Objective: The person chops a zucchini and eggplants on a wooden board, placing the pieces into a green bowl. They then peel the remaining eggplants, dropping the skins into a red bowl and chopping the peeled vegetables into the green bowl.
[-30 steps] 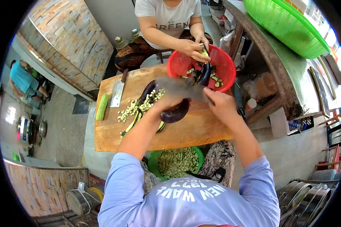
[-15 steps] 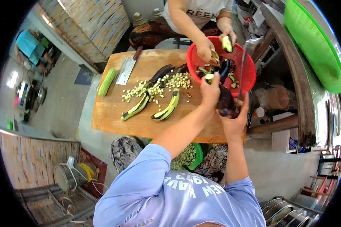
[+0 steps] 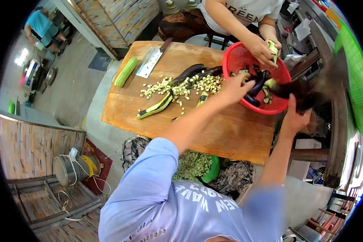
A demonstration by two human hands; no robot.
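The left hand [image 3: 234, 89], no longer gripping the eggplant [image 3: 292, 89], is reaching over the red basket [image 3: 237, 56], while the right hand [image 3: 296, 119] alone is now holding the eggplant.

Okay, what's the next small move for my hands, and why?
Probably bring your left hand across to steady the dark eggplant by its green end: the left looks open and empty at the red basket, that end points towards it, and your right hand seems to support the eggplant alone.
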